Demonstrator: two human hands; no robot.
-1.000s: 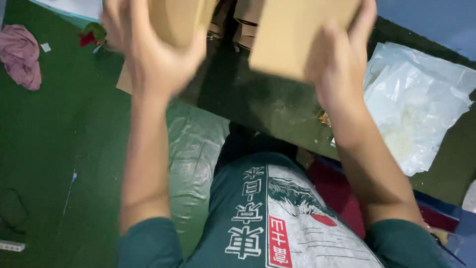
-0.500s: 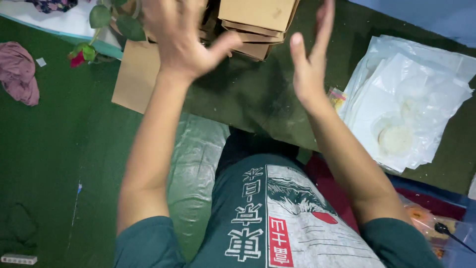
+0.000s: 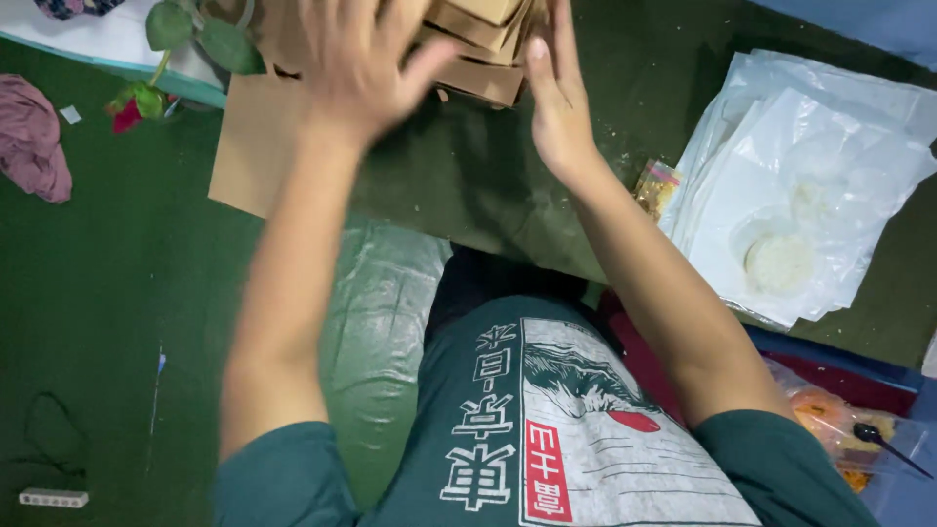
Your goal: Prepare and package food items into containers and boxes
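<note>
Both hands up at the stack of brown cardboard pieces point(image 3: 483, 44) at top centre of the head view, lying on the dark green mat point(image 3: 468, 185). Left hand point(image 3: 366, 63) is over the stack's left side, fingers spread wide, thumb sticking out to the right; blurred, so can't tell if the palm actually touches the card. Right hand point(image 3: 556, 98) stands edge-on against the stack's right side, fingers straight and close together, flat vs the card, not wrapped around anything. Stack looks skewed, corners poking out at diff angles. A larger flat cardboard sheet point(image 3: 259, 146) lies under/left of it. Nearby: red rose w/ green leaves point(image 3: 146, 93) top left, pink cloth point(image 3: 34, 141) far left, pile of clear plastic bags point(image 3: 810, 195) well off to the right, small snack packet point(image 3: 656, 185) just beside that pile
</note>
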